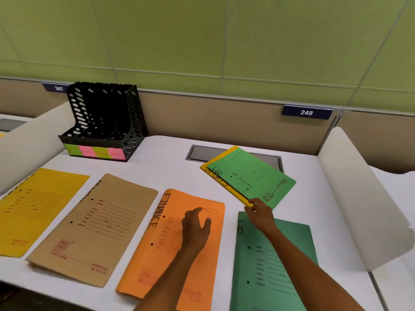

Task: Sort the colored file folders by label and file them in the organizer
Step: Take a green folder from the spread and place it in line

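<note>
Four folders lie in a row on the white desk [170, 171]: a yellow folder [33, 207], a brown folder [94, 227], an orange folder [170, 241] marked FINANCE and a dark green folder [269, 270] marked HR. My left hand [195, 227] rests open on the orange folder. My right hand [259, 213] pinches the near corner of a light green folder [253, 176] marked HR, which is stacked on a second yellow folder [215, 178] marked SPORTS. The black mesh organizer [105, 122] stands at the back left with pink and green sticky labels on its front.
White curved dividers stand at the left [33, 140] and right [363, 198] sides of the desk. A grey cable hatch [202, 153] is set into the desk behind the stacked folders. The back partition carries number plates 247 and 248 [306, 112].
</note>
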A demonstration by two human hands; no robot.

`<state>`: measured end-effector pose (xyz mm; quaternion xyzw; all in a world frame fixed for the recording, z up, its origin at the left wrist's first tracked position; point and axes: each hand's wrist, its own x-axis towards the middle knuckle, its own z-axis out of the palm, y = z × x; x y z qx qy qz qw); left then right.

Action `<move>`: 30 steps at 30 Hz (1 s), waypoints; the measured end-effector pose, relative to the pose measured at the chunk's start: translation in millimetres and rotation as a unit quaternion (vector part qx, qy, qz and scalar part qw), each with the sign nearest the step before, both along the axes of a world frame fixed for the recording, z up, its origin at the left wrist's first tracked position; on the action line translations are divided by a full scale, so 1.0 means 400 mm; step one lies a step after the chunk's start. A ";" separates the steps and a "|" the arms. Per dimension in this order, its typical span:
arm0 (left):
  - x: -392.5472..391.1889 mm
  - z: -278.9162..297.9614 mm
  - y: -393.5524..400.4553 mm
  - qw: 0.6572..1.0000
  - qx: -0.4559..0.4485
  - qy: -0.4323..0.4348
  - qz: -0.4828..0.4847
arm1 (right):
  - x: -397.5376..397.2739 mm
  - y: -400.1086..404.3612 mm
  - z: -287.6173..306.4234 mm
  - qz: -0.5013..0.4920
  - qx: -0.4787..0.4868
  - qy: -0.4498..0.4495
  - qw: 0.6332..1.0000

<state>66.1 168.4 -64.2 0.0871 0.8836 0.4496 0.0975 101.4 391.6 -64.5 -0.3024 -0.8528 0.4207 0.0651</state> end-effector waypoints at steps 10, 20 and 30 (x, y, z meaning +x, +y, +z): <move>-0.021 -0.012 0.294 0.991 0.057 -0.107 -0.058 | -0.034 0.322 -0.039 -0.045 0.044 -0.029 0.998; -0.080 -0.046 0.445 0.989 0.006 -0.135 -0.059 | -0.093 0.527 -0.087 -0.023 0.008 -0.099 0.995; -0.132 -0.082 0.486 0.988 -0.004 -0.152 -0.010 | -0.180 0.603 -0.119 0.025 0.083 -0.161 0.983</move>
